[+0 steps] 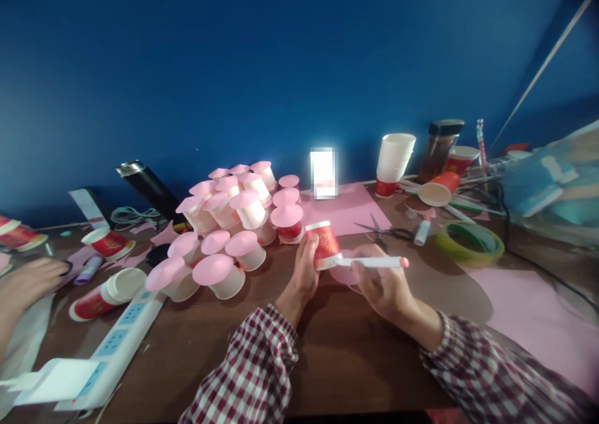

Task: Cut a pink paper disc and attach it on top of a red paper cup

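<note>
Fingers of the left hand (306,261) wrap a red patterned paper cup (329,244), held tilted above the brown table (337,361). The right hand (381,280) grips one white pen with a pinkish end (384,262), its other end at the cup's lower edge. To their left I count roughly seventeen pink-paper-topped cups (218,270), overlapping too much to be certain. Behind at right stands one nested stack of white and red cups (395,158), near one dark-lidded jar (438,152) with brownish contents. Two red cups (444,185) crowd beside it, one tipped over. Another person's hand (32,283) reaches in at far left; its grasp I can't tell.
</note>
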A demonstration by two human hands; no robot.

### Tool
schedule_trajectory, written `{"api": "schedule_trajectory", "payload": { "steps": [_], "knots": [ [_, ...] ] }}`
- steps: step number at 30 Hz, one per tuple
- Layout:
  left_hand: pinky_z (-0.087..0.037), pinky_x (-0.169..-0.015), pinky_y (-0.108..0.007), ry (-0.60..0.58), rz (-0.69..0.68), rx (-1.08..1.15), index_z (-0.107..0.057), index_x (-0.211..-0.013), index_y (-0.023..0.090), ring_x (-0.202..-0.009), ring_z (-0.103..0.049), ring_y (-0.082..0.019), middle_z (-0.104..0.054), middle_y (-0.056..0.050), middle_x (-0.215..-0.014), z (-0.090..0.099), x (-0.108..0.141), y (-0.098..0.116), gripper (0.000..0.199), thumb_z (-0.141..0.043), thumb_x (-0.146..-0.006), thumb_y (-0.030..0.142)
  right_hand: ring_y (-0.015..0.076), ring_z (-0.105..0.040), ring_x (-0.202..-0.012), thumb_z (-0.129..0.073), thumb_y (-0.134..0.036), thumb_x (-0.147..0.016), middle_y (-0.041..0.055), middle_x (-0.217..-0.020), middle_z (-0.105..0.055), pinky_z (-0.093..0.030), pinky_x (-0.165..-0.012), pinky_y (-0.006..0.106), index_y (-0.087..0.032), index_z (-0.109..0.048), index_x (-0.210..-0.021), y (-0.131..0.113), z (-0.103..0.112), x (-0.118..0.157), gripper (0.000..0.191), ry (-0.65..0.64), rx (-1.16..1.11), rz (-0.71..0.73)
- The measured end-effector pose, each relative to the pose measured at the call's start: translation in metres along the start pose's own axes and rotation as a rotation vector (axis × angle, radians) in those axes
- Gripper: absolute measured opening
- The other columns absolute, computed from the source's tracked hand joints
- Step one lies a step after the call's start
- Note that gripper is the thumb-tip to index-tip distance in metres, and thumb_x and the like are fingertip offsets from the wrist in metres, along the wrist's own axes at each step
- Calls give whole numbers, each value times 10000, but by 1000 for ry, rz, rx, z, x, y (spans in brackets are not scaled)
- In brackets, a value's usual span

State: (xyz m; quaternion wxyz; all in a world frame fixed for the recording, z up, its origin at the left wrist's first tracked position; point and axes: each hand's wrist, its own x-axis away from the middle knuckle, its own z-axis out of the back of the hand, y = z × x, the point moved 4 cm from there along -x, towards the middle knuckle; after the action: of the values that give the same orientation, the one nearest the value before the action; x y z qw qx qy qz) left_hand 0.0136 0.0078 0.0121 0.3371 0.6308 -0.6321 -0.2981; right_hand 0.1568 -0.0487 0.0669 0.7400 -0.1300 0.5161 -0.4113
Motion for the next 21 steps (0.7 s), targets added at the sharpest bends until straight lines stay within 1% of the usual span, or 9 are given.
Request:
{"api": "schedule_trajectory", "payload": {
  "steps": [3,6,11,15,21],
  "knots": [
    [-415,-693,-250,-11,-7,-1,-593,-856,176,-676,-520,-116,-571,30,-744,0,0,-1,287,-692,-765,430,154,-604,-656,-499,-237,-903,49,-815,-662,-460,-553,256,-213,-570,-922,0,0,0,77,-14,1,-6],
    [-414,-686,-247,-13,-5,0,-584,-847,172,-675,-512,-114,-565,28,-743,1,-1,-1,303,-691,-767,444,155,-604,-655,-488,-244,-913,49,-807,-653,-468,-562,260,-211,-561,-921,0,0,0,80,-15,11,-1],
    [-432,-717,-254,-7,-7,-13,-589,-879,172,-721,-530,-121,-584,17,-792,1,-2,0,300,-685,-776,437,141,-584,-610,-489,-230,-914,34,-774,-636,-463,-546,251,-207,-564,-919,-2,0,-2,79,-7,27,11],
    [-434,-715,-259,-4,-6,-19,-589,-873,170,-716,-532,-124,-581,17,-784,1,-1,0,308,-686,-772,444,144,-596,-629,-490,-226,-909,39,-785,-642,-467,-537,242,-207,-569,-917,0,0,-2,82,-4,12,24],
    [-427,-700,-253,-1,-5,-28,-583,-866,169,-702,-524,-119,-575,24,-769,1,0,1,331,-694,-757,460,138,-584,-601,-479,-241,-916,37,-770,-634,-469,-534,243,-196,-569,-911,1,-1,-1,101,-8,14,25]
  ]
}}
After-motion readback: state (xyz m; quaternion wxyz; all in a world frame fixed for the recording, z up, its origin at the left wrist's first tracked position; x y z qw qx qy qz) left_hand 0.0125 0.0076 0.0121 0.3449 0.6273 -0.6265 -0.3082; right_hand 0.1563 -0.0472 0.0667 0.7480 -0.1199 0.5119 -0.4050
